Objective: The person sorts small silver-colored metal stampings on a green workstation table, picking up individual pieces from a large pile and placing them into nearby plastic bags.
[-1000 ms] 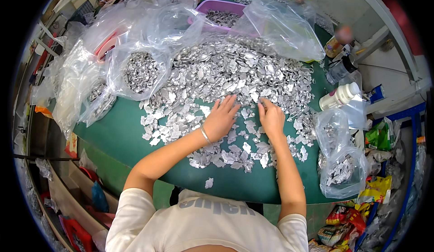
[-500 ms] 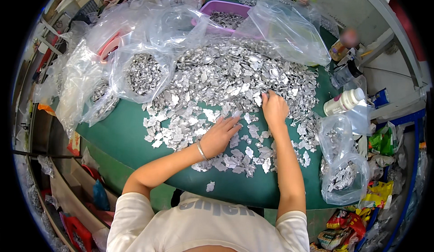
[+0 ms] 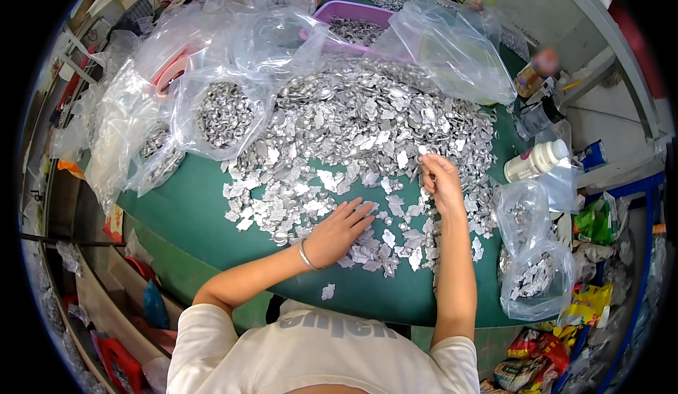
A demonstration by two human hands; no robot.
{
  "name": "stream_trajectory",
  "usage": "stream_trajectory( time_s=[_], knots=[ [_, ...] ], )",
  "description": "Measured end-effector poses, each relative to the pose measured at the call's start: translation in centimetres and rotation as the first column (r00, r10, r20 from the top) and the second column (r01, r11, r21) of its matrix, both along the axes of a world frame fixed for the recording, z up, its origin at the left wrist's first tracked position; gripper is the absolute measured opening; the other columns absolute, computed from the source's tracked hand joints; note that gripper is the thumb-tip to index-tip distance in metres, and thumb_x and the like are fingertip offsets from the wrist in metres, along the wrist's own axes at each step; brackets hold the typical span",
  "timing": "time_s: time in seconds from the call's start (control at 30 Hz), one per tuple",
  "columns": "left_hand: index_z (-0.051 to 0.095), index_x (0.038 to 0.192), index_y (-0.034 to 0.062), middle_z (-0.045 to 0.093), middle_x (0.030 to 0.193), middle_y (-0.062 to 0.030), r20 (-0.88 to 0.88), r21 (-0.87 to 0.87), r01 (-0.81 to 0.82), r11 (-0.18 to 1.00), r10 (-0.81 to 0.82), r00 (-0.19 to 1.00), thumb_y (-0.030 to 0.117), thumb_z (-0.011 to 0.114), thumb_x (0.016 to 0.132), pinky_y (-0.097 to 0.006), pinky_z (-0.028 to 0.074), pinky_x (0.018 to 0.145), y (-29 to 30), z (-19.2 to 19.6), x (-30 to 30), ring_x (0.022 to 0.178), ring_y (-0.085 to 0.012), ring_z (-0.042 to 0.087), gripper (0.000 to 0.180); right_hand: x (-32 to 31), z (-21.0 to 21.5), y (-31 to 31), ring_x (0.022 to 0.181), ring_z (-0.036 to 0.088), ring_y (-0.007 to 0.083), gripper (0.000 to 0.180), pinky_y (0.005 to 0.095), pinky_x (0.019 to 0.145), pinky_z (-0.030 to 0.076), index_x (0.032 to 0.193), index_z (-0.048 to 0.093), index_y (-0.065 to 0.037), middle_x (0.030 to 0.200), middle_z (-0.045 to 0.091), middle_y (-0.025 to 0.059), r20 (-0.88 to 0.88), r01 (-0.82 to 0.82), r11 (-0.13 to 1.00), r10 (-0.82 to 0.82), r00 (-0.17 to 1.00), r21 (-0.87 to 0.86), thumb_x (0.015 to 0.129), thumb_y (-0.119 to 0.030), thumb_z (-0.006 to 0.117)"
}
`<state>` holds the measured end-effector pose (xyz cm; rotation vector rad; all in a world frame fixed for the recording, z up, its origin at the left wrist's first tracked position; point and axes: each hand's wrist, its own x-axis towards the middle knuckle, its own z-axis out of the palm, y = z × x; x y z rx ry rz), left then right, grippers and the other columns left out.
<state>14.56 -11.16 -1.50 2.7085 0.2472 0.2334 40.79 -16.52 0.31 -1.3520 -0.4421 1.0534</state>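
Hundreds of small silver metal pieces (image 3: 353, 133) lie heaped across the green table (image 3: 176, 210) in front of me, thick at the far side and thinning into scattered bits near my body. My left hand (image 3: 339, 228) lies flat on the near edge of the spread, palm down with the fingers stretched out and slightly apart, resting on loose pieces and gripping nothing that I can see; a thin bracelet (image 3: 305, 255) circles that wrist. My right hand (image 3: 441, 182) sits farther out at the right side of the heap, fingers curled down onto the pieces, and I cannot tell whether they pinch one. To my left, clear plastic bags (image 3: 222, 115) hold more of the same pieces, and others are crumpled beyond them. A purple tray (image 3: 353, 16) with pieces in it stands at the far edge. On my right, a white bottle (image 3: 537, 161) lies just beside the heap, and another clear bag (image 3: 533, 267) with pieces in it hangs at the table's edge below it.
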Motion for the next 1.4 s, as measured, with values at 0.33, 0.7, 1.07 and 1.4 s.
stream_trajectory(
  time_s=[0.33, 0.7, 1.07, 1.4],
  knots=[
    [0.049, 0.126, 0.0011, 0.038, 0.141, -0.0151, 0.031, -0.032, 0.002, 0.999, -0.001, 1.0, -0.006, 0.054, 0.074, -0.046, 0.031, 0.109, 0.1, -0.5, 0.2, 0.132, -0.0354, 0.034, 0.052, 0.1, -1.8, -3.3, 0.051, 0.037, 0.0106, 0.035, 0.021, 0.042, 0.029, 0.078, 0.053, -0.004, 0.076, 0.054, 0.0078, -0.481, 0.18, 0.898, 0.04, 0.876, 0.401, 0.097, -0.033, 0.049],
    [0.051, 0.124, 0.0005, 0.04, 0.139, -0.0142, 0.063, -0.08, -0.012, 0.997, 0.017, 0.998, -0.007, 0.053, 0.074, -0.045, 0.03, 0.11, 0.0, -0.4, 0.2, 0.131, -0.0335, 0.034, 0.051, -0.5, -1.5, -6.8, 0.065, 0.051, 0.0127, 0.014, 0.0182, 0.043, 0.041, 0.095, 0.059, -0.007, 0.084, 0.055, 0.0057, -0.86, 0.371, 0.911, -0.039, 0.509, 0.178, 0.092, -0.02, 0.055],
    [0.051, 0.124, 0.002, 0.04, 0.14, -0.0138, 0.063, -0.07, -0.004, 0.998, 0.009, 0.998, -0.002, 0.058, 0.078, -0.047, 0.031, 0.108, 0.1, -0.3, 0.4, 0.13, -0.0342, 0.037, 0.046, -1.4, -2.7, -11.4, 0.062, 0.049, 0.0144, 0.022, 0.0191, 0.037, 0.034, 0.086, 0.06, -0.004, 0.081, 0.053, 0.0094, -0.865, 0.401, 0.916, -0.202, 0.458, -0.002, 0.094, -0.023, 0.054],
    [0.051, 0.122, 0.0018, 0.041, 0.138, -0.0143, 0.086, -0.09, 0.001, 0.996, 0.007, 0.996, -0.005, 0.059, 0.076, -0.047, 0.032, 0.107, 0.1, 0.0, 0.4, 0.128, -0.0363, 0.039, 0.047, 5.7, -1.9, -9.2, 0.07, 0.063, 0.0303, 0.016, 0.0405, 0.065, 0.049, 0.092, 0.067, -0.003, 0.081, 0.066, 0.0145, 0.955, 0.54, 0.821, 0.019, 0.297, -0.185, 0.082, -0.015, 0.067]
  ],
)
